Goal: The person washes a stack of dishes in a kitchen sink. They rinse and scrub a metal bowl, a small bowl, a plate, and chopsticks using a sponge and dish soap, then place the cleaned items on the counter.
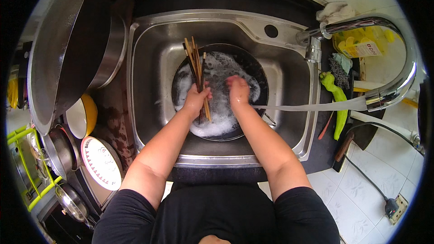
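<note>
My left hand [195, 100] is closed round a bundle of chopsticks [199, 70], several of them light wood and dark-coloured. They stand tilted, upper ends pointing to the far side, lower ends over the suds. Beside it, my right hand [238, 91] is loosely curled over the soapy water, its fingers apart from the chopsticks and nothing visible in them. Both hands are above a round black pan [266, 79] filled with white foam, which sits in the steel sink [153, 54]. A stream of water runs from the curved faucet [409, 70] towards my right wrist.
A large wok [63, 54] leans at the left, near a yellow bowl [86, 115] and a white oval dish [101, 162]. Right of the sink lie a green pepper [337, 104], a dark scrubber [338, 70], a yellow bottle [361, 45] and a cleaver [346, 147].
</note>
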Demonstrator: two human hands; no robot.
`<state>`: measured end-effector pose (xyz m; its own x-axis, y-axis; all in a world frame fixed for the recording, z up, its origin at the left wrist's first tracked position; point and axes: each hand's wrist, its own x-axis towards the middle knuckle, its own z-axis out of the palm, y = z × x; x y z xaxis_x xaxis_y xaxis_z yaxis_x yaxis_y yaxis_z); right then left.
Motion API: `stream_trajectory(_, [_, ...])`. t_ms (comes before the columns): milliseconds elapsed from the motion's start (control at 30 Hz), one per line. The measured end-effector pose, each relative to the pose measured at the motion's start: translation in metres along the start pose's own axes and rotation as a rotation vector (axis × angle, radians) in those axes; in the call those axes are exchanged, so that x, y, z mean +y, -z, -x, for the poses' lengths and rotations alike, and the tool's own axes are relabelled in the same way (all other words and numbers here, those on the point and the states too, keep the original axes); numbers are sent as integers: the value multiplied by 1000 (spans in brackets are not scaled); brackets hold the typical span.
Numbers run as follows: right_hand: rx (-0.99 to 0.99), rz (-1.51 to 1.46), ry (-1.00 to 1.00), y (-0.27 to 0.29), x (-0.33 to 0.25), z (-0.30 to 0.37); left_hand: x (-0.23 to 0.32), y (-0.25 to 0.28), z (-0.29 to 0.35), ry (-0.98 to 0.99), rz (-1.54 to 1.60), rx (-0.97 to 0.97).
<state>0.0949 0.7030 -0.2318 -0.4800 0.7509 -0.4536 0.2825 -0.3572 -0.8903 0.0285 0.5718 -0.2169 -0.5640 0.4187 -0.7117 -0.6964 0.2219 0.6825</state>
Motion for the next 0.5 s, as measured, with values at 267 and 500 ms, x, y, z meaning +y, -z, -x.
stream_trajectory(267, [-241,-276,-249,-15,-31,20,-8,-7,16,4,-184,-173])
stream_trajectory(500, [-245,-196,-241,-38,-118,44,1,-32,45,-559,-401,-74])
